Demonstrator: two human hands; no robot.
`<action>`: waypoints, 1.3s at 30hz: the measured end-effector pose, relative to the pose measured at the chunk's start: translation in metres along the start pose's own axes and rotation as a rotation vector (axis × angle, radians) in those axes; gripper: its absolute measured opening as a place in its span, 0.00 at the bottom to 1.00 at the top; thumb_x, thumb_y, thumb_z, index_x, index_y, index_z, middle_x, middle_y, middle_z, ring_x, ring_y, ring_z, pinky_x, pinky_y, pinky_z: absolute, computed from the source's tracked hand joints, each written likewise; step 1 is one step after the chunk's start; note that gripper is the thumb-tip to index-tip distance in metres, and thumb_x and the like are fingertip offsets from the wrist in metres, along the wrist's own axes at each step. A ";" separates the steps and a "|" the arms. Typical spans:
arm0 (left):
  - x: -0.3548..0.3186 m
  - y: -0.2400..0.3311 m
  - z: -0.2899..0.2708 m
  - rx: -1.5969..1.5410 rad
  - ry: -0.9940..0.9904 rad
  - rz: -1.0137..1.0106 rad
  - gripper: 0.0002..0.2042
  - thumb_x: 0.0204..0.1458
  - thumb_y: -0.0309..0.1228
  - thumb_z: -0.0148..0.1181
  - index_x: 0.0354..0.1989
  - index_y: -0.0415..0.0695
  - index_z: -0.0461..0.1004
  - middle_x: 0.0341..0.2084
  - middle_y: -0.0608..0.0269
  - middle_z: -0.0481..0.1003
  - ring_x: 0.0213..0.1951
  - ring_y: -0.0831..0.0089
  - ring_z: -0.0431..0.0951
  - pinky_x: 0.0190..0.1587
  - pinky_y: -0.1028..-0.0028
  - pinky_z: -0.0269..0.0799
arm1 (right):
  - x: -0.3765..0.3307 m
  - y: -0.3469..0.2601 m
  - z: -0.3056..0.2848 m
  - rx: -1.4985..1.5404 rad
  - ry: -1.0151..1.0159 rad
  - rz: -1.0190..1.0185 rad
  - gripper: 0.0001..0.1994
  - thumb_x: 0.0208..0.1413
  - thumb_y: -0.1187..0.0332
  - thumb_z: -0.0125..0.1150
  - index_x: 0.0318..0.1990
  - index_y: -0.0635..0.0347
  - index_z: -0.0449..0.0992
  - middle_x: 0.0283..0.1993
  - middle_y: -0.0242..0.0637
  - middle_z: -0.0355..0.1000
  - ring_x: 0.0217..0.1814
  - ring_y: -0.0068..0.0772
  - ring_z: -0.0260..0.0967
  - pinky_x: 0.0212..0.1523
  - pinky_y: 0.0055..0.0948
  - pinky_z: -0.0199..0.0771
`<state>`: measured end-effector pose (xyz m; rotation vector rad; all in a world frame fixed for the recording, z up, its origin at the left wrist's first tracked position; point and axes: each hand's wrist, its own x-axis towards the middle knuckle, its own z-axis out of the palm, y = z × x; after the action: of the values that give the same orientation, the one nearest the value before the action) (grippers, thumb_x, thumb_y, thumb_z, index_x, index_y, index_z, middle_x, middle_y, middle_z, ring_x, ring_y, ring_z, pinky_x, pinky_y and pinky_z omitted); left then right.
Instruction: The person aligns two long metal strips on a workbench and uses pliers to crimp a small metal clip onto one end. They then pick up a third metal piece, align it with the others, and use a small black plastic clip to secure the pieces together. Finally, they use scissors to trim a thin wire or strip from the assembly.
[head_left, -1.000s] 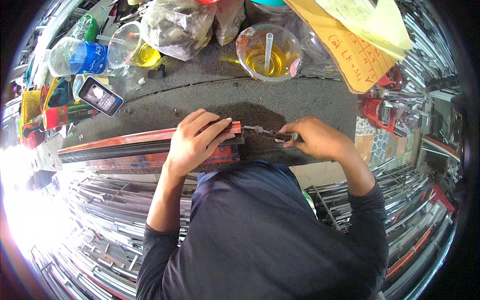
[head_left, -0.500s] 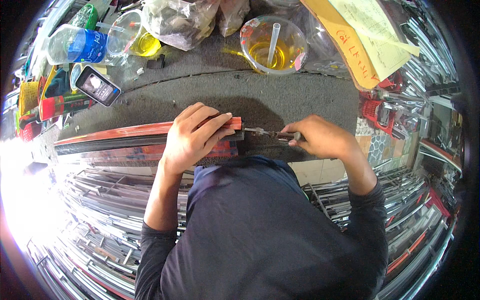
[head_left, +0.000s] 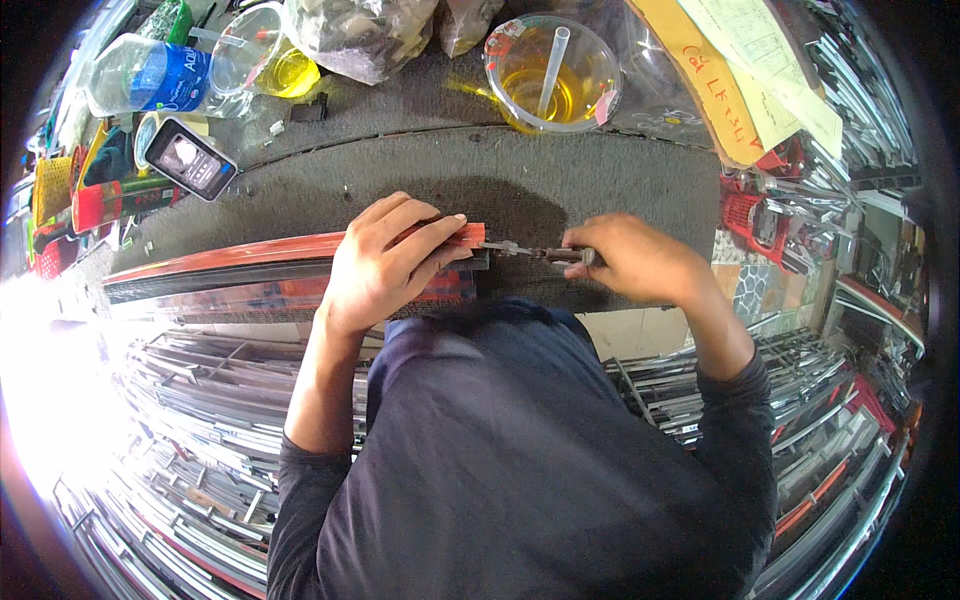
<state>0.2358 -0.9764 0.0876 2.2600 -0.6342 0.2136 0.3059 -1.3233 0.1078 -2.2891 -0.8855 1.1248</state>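
My left hand (head_left: pixel 385 262) is wrapped over the right end of a long strip-like profile (head_left: pixel 250 247), orange-red on top and black along its near side. Its fingers press the strip down onto the work surface. My right hand (head_left: pixel 640 258) grips the handles of a worn metal hand tool that looks like pliers (head_left: pixel 535 252). The tool's narrow jaws point left and meet the strip's right end; whether they bite on it is too small to tell. A second, reddish see-through strip (head_left: pixel 290 298) lies along the near edge, partly under my left hand.
Beyond my hands on the dark mat (head_left: pixel 440 165) stand a plastic cup (head_left: pixel 600 75) of yellow liquid with a straw, a water bottle (head_left: pixel 140 80), a phone (head_left: pixel 190 158) and plastic bags (head_left: pixel 360 35). Papers (head_left: pixel 740 90) lie at the far right. Metal bars (head_left: pixel 210 420) fill the racks below.
Both hands keep their grips and stay at the strip's right end. The whole view has shifted slightly; the tool shows little movement.
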 end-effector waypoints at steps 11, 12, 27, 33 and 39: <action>-0.002 -0.002 0.003 -0.017 0.016 0.023 0.18 0.49 0.27 0.86 0.49 0.39 0.89 0.40 0.56 0.85 0.38 0.55 0.86 0.42 0.60 0.83 | -0.003 -0.017 -0.017 0.001 -0.095 0.076 0.23 0.71 0.50 0.76 0.50 0.67 0.87 0.40 0.65 0.84 0.50 0.73 0.85 0.53 0.62 0.84; -0.003 -0.003 0.003 -0.014 0.017 0.028 0.18 0.49 0.27 0.86 0.49 0.39 0.89 0.40 0.56 0.85 0.38 0.55 0.86 0.42 0.60 0.83 | -0.003 -0.019 -0.019 0.001 -0.098 0.080 0.23 0.71 0.50 0.76 0.50 0.68 0.87 0.39 0.66 0.84 0.49 0.74 0.85 0.52 0.62 0.84; -0.006 -0.003 0.006 -0.038 -0.004 -0.018 0.19 0.51 0.29 0.85 0.51 0.40 0.90 0.38 0.57 0.84 0.39 0.56 0.84 0.43 0.60 0.83 | -0.009 -0.045 -0.044 -0.099 -0.214 0.144 0.24 0.73 0.50 0.74 0.48 0.69 0.87 0.38 0.66 0.83 0.47 0.73 0.84 0.49 0.59 0.83; -0.009 -0.003 0.007 -0.056 0.009 -0.022 0.20 0.48 0.26 0.82 0.53 0.43 0.92 0.39 0.59 0.84 0.40 0.56 0.85 0.43 0.59 0.83 | -0.008 -0.062 -0.053 -0.223 -0.265 0.208 0.27 0.74 0.46 0.72 0.46 0.69 0.88 0.35 0.65 0.83 0.46 0.74 0.85 0.50 0.61 0.85; -0.010 0.000 0.004 -0.028 0.010 -0.047 0.21 0.46 0.24 0.82 0.52 0.43 0.91 0.42 0.57 0.84 0.43 0.54 0.84 0.48 0.58 0.83 | -0.011 -0.050 -0.050 -0.191 -0.249 0.141 0.25 0.73 0.49 0.72 0.49 0.70 0.86 0.45 0.65 0.85 0.53 0.70 0.85 0.54 0.61 0.83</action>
<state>0.2272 -0.9758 0.0817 2.2433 -0.5748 0.1922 0.3236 -1.3017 0.1736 -2.4327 -0.9719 1.4688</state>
